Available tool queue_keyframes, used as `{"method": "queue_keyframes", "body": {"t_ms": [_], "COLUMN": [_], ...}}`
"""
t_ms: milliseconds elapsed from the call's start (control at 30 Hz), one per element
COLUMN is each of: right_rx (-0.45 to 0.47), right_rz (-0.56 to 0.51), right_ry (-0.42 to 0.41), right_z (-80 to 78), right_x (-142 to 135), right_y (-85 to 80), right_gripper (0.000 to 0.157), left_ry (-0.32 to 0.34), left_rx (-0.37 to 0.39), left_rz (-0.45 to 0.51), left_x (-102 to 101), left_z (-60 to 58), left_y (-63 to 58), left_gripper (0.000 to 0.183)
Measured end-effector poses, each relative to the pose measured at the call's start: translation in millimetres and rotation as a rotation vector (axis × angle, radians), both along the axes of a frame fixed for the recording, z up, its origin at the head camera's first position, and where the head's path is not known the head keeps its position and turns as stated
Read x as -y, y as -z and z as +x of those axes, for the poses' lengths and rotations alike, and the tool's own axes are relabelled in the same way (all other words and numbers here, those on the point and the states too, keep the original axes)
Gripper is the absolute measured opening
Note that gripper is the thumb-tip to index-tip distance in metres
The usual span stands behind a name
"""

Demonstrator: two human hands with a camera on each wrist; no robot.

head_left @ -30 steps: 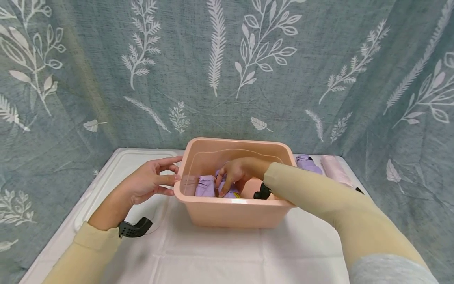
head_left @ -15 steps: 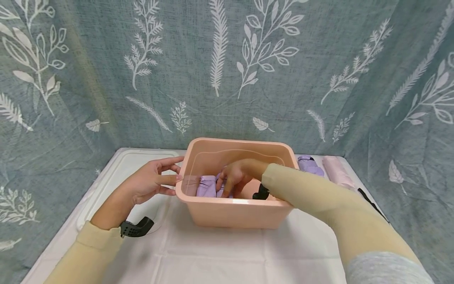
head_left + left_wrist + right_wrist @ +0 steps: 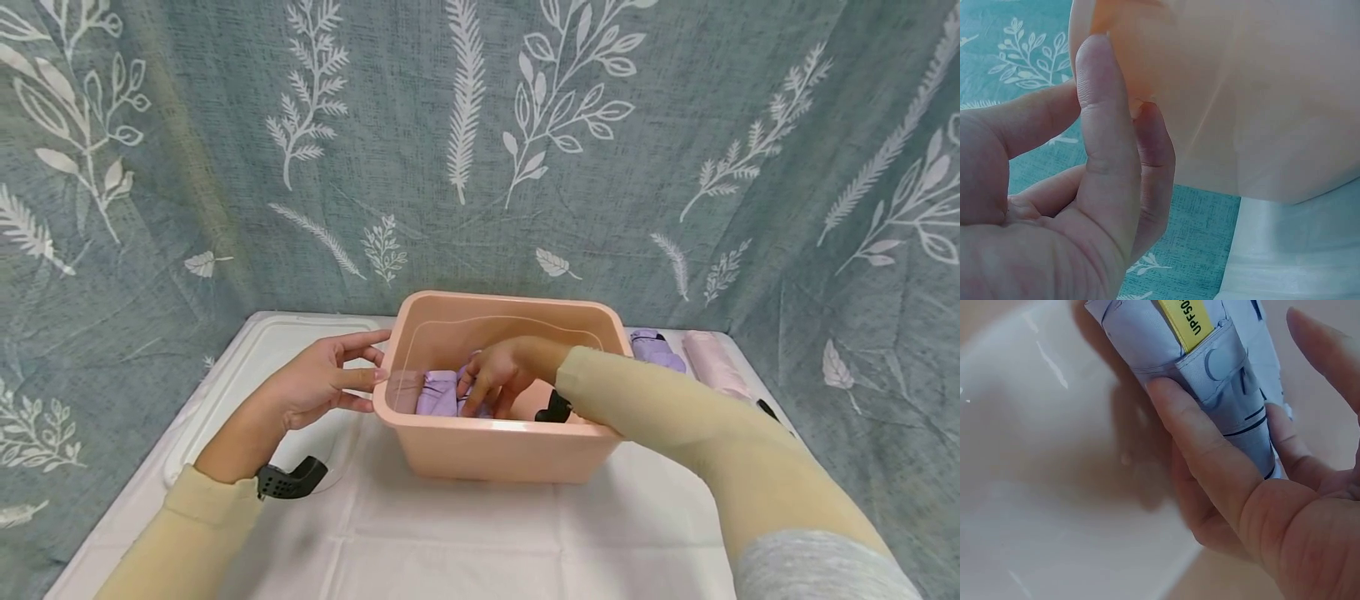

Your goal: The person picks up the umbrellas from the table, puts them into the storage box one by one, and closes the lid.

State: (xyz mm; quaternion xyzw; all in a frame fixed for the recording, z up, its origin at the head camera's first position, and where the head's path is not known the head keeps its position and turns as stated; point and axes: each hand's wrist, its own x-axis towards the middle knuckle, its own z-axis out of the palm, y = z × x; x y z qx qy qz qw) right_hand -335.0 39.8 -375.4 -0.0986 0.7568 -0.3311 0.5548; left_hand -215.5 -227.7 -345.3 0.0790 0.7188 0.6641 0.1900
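A peach plastic bin stands on the white-covered table. My left hand grips its left rim, the thumb over the edge and other fingertips against the outer wall. Inside the bin, my right hand holds a folded lavender umbrella between thumb and fingers. The right wrist view shows its snap strap and a yellow label reading UPF50. Another folded lavender umbrella lies just left of it in the bin. My hand covers much of the held umbrella in the head view.
Right of the bin lie a lavender folded umbrella and a pale pink rolled bundle. A white lid-like panel lies at the left, partly under my left arm. A grey-green leaf-patterned curtain surrounds the table's back and sides.
My right hand has shifted the umbrella slightly in the bin; its yellow label, visible in the head view a second ago, is now hidden there. The left hand stays on the rim.
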Motion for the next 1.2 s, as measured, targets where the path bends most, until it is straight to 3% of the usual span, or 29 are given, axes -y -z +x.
{"method": "queue_keyframes", "body": {"t_ms": [267,533,733,1000,1200], "right_rx": [0.043,-0.015,-0.021,-0.096,-0.149], "right_rz": [-0.008,-0.027,-0.101,-0.212,-0.318], "right_ry": [0.008,-0.017,-0.006,0.017,0.068], "right_z": [2.2,3.8,10.9,21.3,32.0], "right_x": [-4.1,-11.2,-22.5,-50.2,-75.3], "right_y": [-2.0,-17.4,-33.4,-67.5,-84.6], "right_gripper": [0.049,0.06,0.065,0.049,0.053], "left_ry": [0.001,-0.004,-0.008,-0.024,-0.023], "left_rx": [-0.002,-0.004,-0.005,0.003,0.001], "left_rz": [0.004,-0.007,-0.007,-0.02,-0.026], "left_x": [-0.6,0.8,0.9,0.2,0.1], "left_z": [-0.3,-0.1,0.3,-1.0,-1.8], "left_y": [2.3,1.0,-0.3,3.0,4.0], "left_gripper": [0.079,0.079,0.079,0.079,0.079]}}
